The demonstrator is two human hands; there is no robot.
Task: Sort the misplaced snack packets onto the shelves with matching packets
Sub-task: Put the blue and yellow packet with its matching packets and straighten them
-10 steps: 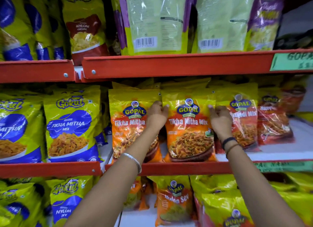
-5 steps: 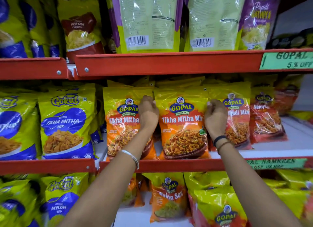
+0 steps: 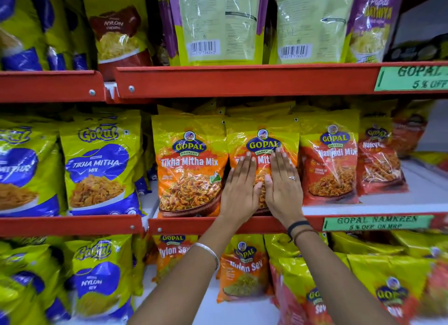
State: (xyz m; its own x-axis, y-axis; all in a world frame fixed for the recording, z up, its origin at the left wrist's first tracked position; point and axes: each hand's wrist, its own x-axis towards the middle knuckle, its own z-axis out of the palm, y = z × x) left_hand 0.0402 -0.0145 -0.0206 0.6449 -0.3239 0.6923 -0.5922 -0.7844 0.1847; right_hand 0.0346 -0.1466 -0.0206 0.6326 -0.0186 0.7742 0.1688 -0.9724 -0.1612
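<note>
An orange and yellow Gopal Tikha Mitha Mix packet [image 3: 263,135] stands upright on the middle red shelf [image 3: 242,224]. My left hand [image 3: 240,189] and my right hand [image 3: 282,186] lie flat side by side on its front, fingers straight and pointing up, holding nothing. A second matching Tikha Mitha Mix packet [image 3: 190,164] stands just to its left. A red Nadiyadi Mix packet [image 3: 331,160] stands to its right.
Blue and yellow Gokul Tikha Mitha packets [image 3: 99,169] fill the left bay. Purple and green packets [image 3: 218,24] stand back to front on the top shelf. Nylon Sev packets [image 3: 244,269] fill the bottom shelf. Green price labels [image 3: 375,223] hang on the shelf edges.
Both hands left the packet's top corners and came together flat on its front. The camera view shifted closer and a little right.
</note>
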